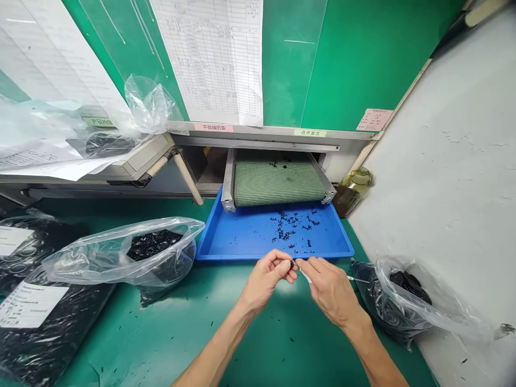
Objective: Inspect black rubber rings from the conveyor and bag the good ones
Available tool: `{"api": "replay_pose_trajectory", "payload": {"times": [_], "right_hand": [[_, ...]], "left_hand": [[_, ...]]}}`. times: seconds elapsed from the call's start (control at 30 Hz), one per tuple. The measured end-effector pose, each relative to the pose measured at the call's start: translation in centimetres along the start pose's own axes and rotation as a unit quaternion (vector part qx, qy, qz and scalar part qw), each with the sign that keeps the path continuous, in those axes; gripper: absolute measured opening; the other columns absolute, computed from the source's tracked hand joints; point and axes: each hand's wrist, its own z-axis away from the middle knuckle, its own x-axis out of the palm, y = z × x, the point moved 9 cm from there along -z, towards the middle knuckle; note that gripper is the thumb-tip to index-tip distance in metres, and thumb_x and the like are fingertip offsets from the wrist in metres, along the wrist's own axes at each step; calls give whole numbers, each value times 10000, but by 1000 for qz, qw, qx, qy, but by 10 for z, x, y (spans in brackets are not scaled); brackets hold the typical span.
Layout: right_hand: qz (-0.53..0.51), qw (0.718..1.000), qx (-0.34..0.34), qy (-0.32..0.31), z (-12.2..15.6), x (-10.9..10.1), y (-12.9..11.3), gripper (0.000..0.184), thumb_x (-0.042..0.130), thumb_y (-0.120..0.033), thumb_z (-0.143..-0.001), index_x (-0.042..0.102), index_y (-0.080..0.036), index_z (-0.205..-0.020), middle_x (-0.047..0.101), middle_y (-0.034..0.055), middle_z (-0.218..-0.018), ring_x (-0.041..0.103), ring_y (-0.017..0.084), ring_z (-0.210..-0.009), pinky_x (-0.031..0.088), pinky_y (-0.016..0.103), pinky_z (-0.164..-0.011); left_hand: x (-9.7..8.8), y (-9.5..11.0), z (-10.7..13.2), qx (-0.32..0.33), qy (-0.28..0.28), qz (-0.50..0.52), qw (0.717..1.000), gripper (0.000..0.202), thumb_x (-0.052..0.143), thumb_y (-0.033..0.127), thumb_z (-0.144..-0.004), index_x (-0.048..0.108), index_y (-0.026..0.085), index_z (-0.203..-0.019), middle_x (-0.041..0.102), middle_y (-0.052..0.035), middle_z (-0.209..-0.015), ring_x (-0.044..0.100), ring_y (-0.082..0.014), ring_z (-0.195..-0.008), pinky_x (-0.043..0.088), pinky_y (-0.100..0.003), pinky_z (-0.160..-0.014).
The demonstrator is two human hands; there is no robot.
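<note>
Looks like a factory workstation for small parts, with a green counter [169,338]. Can be told by the conveyor belt [278,184] ending over the back of a blue tray [231,234], and by small black parts [286,235] scattered in that tray. Also by an open plastic bag [133,271] of black pieces left of the tray, a similar bag [395,312] right of it, and a gridded paper form [220,64] above and behind it.
</note>
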Motion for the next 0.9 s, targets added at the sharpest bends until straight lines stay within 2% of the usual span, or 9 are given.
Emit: {"api": "replay_pose_trajectory", "payload": {"times": [0.23,0.4,0.53,0.6,0.7,0.8,0.9], "right_hand": [[48,999,-14,-14,-9,18,-5,373,368,-29,-838,551,-187,-1121,557,35,-748,505,161,-662,349,272,-549],[-5,995,100,6,-18,39,-1,407,332,-25,-829,527,-134,-1169,609,67,-830,571,159,-626,382,265,-507],[-146,976,160,19,-28,59,16,354,323,-92,-893,554,-180,-1147,660,63,-966,628,158,-787,470,253,-651],[-173,971,163,28,-42,64,36,349,343,-100,-892,565,-182,-1149,663,66,-1025,626,168,-890,481,271,-740],[-127,978,162,39,-82,61,80,351,393,-76,-856,585,-152,-1140,661,89,-1011,614,192,-923,470,311,-793],[-75,983,167,30,-145,57,131,288,424,-105,-875,610,-118,-1095,639,99,-978,602,200,-931,444,328,-815],[-64,981,179,29,-212,60,174,297,348,-209,-962,583,-109,-1114,590,81,-1062,583,174,-976,437,348,-853]], "left_hand": [[-12,-1,-9,16,-11,-65,998,209,638,330,-784,601,152,-886,655,-47,-705,588,-149,-660,456,-293,-653],[-27,-8,-19,33,64,-17,997,222,690,315,-741,600,151,-861,640,-30,-740,600,-140,-678,475,-287,-686],[-41,-20,-31,23,99,43,994,287,709,308,-726,591,146,-931,653,-34,-769,607,-133,-668,481,-276,-675],[-55,-26,-36,7,124,75,989,280,712,300,-723,600,137,-922,666,-52,-807,611,-130,-682,480,-266,-683],[-76,-36,-38,-18,161,135,978,237,716,274,-715,621,130,-878,670,-68,-848,608,-126,-705,475,-252,-698],[-90,-44,-37,-44,177,187,965,178,707,241,-713,631,142,-840,653,-51,-833,595,-119,-703,471,-235,-676],[-94,-51,-38,-57,181,232,954,129,703,196,-704,626,150,-797,628,-38,-844,574,-106,-707,463,-218,-658]]}}
